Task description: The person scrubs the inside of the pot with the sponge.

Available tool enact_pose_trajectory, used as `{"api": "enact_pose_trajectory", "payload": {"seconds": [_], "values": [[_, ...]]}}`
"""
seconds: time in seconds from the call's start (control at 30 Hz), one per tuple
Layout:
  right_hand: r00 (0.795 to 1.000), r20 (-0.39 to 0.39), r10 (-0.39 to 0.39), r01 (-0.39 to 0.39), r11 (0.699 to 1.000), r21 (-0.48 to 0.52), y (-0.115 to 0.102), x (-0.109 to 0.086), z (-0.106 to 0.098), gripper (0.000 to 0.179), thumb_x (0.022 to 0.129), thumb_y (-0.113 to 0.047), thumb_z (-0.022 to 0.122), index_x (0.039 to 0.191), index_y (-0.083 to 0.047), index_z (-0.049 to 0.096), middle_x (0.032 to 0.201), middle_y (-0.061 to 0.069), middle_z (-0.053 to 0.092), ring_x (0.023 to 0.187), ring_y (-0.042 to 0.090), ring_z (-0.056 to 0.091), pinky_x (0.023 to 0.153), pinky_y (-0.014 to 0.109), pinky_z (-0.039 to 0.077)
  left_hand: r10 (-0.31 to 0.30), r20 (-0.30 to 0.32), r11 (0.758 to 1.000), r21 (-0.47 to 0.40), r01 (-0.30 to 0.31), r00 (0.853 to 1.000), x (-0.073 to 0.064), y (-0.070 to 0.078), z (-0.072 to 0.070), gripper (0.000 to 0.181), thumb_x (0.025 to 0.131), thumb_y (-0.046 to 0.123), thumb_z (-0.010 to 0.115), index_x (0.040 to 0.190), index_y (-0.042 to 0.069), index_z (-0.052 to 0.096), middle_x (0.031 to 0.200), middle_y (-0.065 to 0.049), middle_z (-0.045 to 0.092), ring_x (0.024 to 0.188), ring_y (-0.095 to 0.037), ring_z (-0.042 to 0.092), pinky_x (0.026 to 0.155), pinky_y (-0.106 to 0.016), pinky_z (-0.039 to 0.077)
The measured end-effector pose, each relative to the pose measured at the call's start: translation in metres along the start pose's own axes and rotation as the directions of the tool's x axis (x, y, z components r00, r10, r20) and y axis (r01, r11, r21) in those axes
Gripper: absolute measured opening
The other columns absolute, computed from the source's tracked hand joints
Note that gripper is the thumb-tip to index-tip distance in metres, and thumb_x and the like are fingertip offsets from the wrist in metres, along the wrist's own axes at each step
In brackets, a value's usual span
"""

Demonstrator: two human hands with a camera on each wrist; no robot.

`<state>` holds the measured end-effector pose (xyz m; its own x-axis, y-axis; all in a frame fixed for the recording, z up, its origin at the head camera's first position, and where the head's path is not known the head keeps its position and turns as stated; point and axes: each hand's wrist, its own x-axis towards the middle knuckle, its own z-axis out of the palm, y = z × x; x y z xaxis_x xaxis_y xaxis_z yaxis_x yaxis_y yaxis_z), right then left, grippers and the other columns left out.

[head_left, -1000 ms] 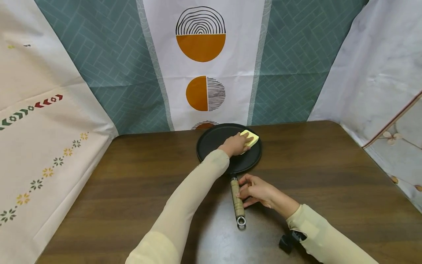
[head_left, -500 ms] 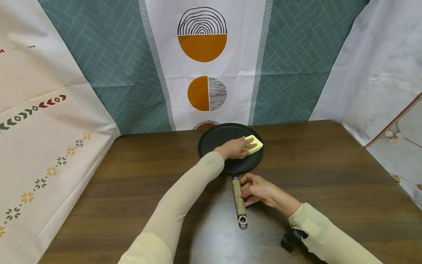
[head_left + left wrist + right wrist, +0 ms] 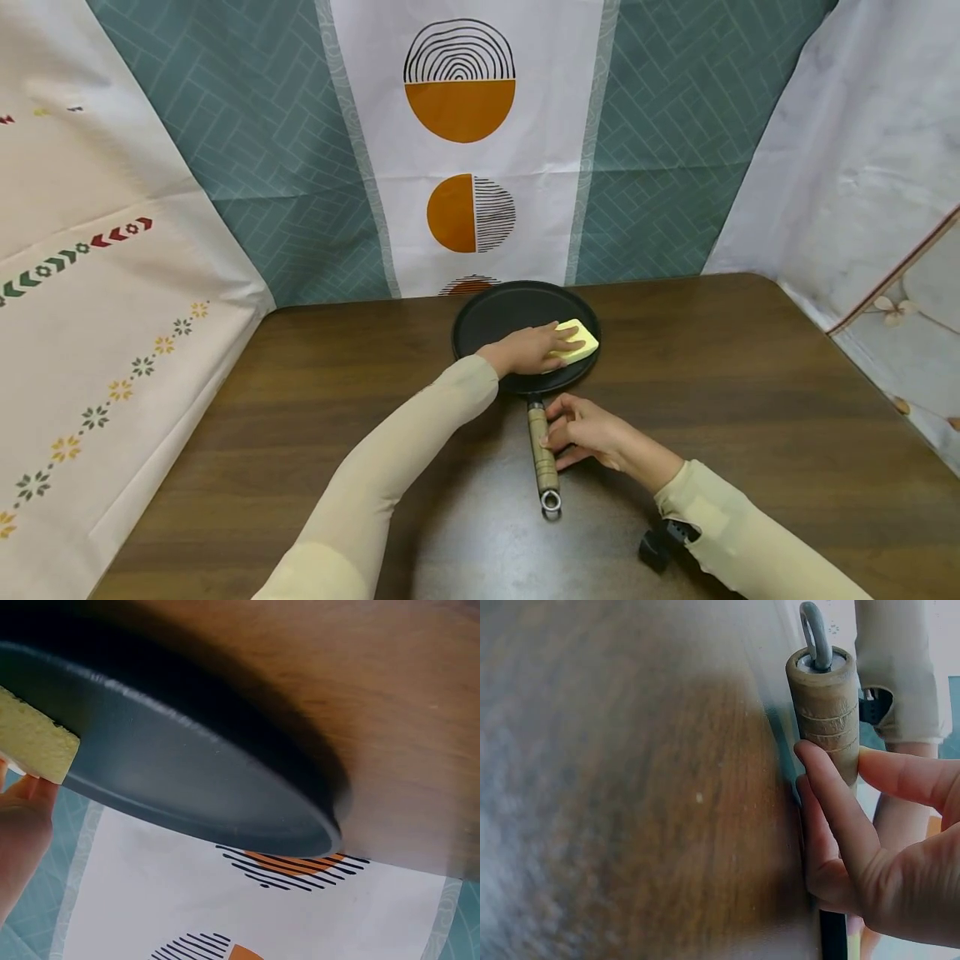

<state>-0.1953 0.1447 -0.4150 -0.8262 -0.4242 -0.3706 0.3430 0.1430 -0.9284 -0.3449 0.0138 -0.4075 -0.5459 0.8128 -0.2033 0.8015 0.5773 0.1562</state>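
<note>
A round black flat pan [image 3: 491, 317] lies on the table with its wooden handle [image 3: 544, 462] towards me. My left hand [image 3: 525, 350] grips a pale yellow sponge [image 3: 585, 340] against the right side of the pan's surface, fingers spread over its top. In the left wrist view the thumb side of that hand meets the edge of the sponge [image 3: 34, 739], inside the raised rim. My right hand [image 3: 588, 433] holds the handle from the right. The right wrist view has thumb and fingers pinching the handle [image 3: 829, 712] below its metal hanging ring [image 3: 816, 634].
The brown wooden table [image 3: 337, 400] extends to both sides of the pan. Behind it hangs a green cloth [image 3: 660, 183] with a white patterned panel [image 3: 540, 125], close to the pan's far rim. Pale cloths flank the table left and right.
My left hand has slid the sponge towards me along the right side of the pan. The right hand has kept its hold on the handle, and the pan has stayed nearly still.
</note>
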Motion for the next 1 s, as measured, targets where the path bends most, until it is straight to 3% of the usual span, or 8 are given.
{"api": "enact_pose_trajectory", "payload": {"seconds": [0.23,0.53,1.0], "values": [[1.000,-0.001,0.004,-0.004,1.000,-0.002,-0.001,0.000,0.001,0.043,0.082,0.003,0.063,0.116,0.007,0.037,0.097,0.017,0.053,0.080,0.022,0.058,0.068,0.040,0.057,0.081,-0.007,0.997,-0.009,-0.081,0.997,-0.020,0.000,0.005,0.052,0.102,0.031,0.047,0.151,0.023,0.033,0.159,-0.001,0.020,0.146,-0.028,0.016,0.114,-0.043,0.024],[1.000,-0.012,0.004,-0.004,1.000,0.000,-0.001,0.000,0.001,0.046,0.080,0.004,0.064,0.118,0.008,0.038,0.098,0.017,0.052,0.079,0.022,0.058,0.068,0.040,0.057,0.143,-0.051,0.988,-0.049,-0.145,0.988,-0.047,-0.003,0.011,0.049,0.101,0.029,0.050,0.149,0.021,0.039,0.157,-0.002,0.025,0.145,-0.031,0.019,0.113,-0.045,0.026],[1.000,-0.015,0.013,-0.013,1.000,-0.009,-0.003,-0.001,-0.001,0.048,0.080,0.002,0.065,0.120,0.009,0.039,0.097,0.016,0.052,0.079,0.022,0.058,0.068,0.038,0.057,0.176,-0.110,0.975,-0.119,-0.189,0.978,-0.058,-0.021,0.018,0.048,0.100,0.029,0.052,0.147,0.019,0.043,0.156,-0.001,0.028,0.145,-0.026,0.019,0.115,-0.041,0.022]]}}
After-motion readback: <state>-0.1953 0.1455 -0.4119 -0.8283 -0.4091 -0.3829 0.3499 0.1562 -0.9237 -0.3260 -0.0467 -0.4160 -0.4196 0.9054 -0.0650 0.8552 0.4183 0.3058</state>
